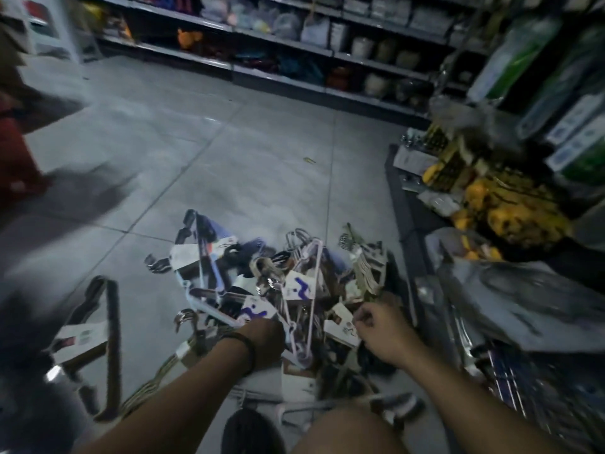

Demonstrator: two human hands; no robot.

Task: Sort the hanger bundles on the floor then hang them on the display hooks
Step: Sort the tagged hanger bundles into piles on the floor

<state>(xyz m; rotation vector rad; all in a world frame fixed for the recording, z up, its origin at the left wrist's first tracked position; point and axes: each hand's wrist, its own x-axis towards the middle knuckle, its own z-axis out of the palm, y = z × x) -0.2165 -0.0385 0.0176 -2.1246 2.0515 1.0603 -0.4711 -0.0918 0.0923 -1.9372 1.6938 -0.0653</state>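
A heap of hanger bundles (278,283) with paper labels lies on the grey tiled floor in front of me. My left hand (262,342) reaches down into the near side of the heap, fingers buried among pale pink and white hangers (304,290), so its grip is hidden. My right hand (379,329) hovers with curled fingers over a labelled bundle (340,326) at the heap's right; whether it pinches the label is unclear. A separate dark hanger bundle (98,339) with a white label lies apart on the floor to the left.
Stocked store shelves (294,50) line the far wall. A low display (491,198) with yellow packaged goods and grey plastic bags (523,306) crowds the right side. A red object (16,158) stands at the left. My knee (347,434) is at the bottom edge.
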